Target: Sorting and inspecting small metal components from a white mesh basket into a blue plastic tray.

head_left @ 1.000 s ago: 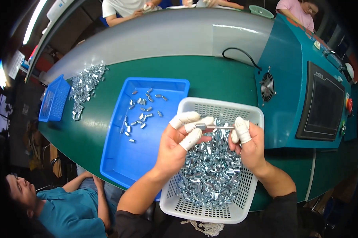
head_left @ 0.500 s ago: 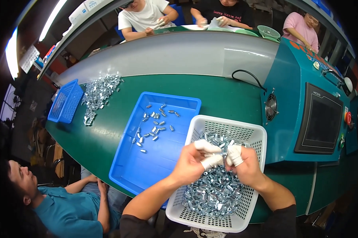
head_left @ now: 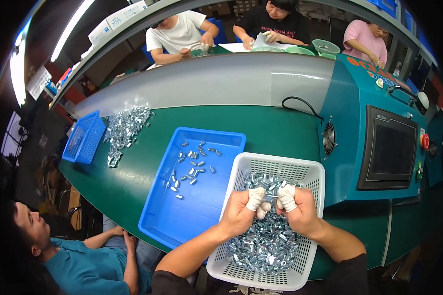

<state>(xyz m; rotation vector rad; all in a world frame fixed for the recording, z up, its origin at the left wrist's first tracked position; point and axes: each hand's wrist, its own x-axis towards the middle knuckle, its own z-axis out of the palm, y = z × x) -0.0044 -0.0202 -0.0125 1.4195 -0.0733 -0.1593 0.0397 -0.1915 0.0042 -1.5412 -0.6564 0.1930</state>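
My left hand [head_left: 239, 210] and my right hand [head_left: 300, 207] are held close together over a white perforated basket [head_left: 215, 267]. White wraps cover several of the fingertips. Both hands are closed in a pinch, thumbs toward each other; what they grip is hidden among the fingers and the shiny parts behind. Small silvery hex-sided metal pieces [head_left: 265, 248], like long nuts, fill the basket in a heap. To the left, a blue tray [head_left: 182, 221] has several similar metal pieces [head_left: 192, 172] scattered in its far half.
A larger pile of metal pieces [head_left: 126, 125] lies at the far left beside a blue basket [head_left: 86, 137]. A teal machine [head_left: 346, 123] with a dark screen stands on the right of the green table [head_left: 108, 184]. One person [head_left: 91, 260] sits at left; others work beyond the grey partition [head_left: 206, 81].
The hands have turned so the thumbs come forward and the fingers curl in. The metal piece seen earlier between the fingertips no longer shows clearly. The view has tilted up slightly.
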